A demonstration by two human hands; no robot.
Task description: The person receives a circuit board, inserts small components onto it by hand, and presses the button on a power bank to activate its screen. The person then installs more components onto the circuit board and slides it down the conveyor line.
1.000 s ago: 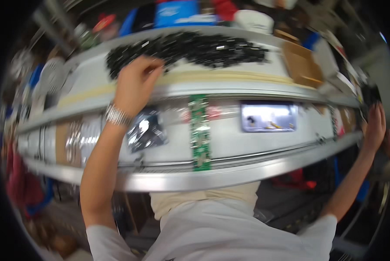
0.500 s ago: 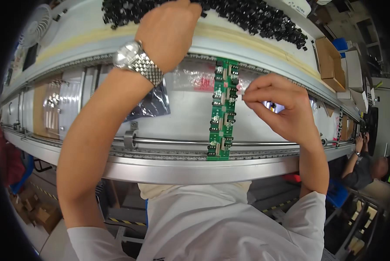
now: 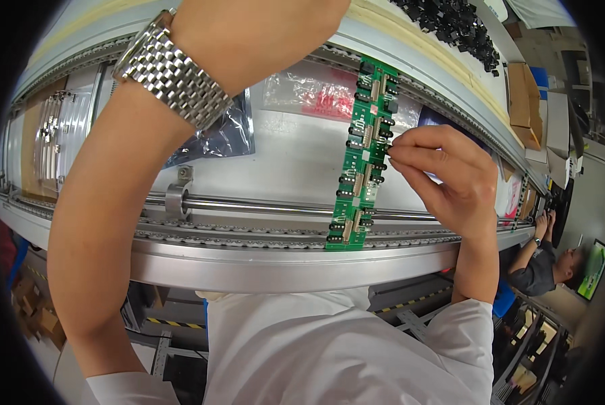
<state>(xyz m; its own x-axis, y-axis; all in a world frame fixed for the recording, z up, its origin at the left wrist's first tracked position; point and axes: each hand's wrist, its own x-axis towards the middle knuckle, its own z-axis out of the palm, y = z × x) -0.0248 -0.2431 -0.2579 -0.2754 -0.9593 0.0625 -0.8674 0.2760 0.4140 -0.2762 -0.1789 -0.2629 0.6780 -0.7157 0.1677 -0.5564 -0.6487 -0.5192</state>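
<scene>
A long, narrow green circuit board spans the conveyor crosswise, populated face up, small black components lining both long edges.

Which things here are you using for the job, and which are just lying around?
Seem part of the job:
green circuit board, right hand at its edge
metal rails that the board spans
heap of black parts

Probably just lying about:
shiny grey bag
clear bag with red print
cardboard box
</scene>
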